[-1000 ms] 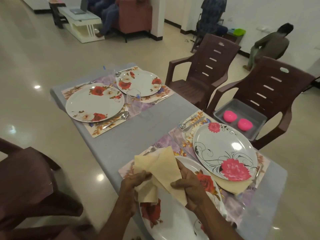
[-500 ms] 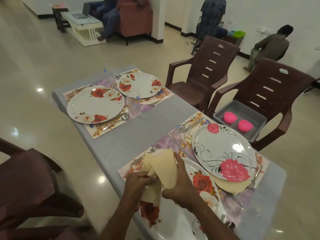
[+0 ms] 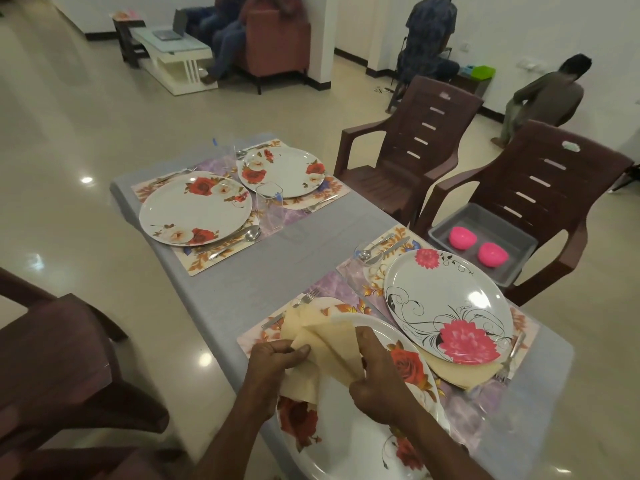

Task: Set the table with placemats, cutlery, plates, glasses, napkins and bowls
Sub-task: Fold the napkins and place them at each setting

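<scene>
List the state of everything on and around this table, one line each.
Left hand: grips napkin.
Right hand: grips napkin.
Napkin: part-folded, held over near plate.
Second napkin: tucked under pink-flower plate.
Pink bowls: upside down in grey tray.
Glass: upright.

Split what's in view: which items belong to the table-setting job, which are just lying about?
Job:
- napkin, held by left hand and right hand
- rose plate under it
- pink-flower plate
- glass
- pink bowls in grey tray
- placemat, spoon

Lying about:
- empty brown chair
- white coffee table
- green tub
</scene>
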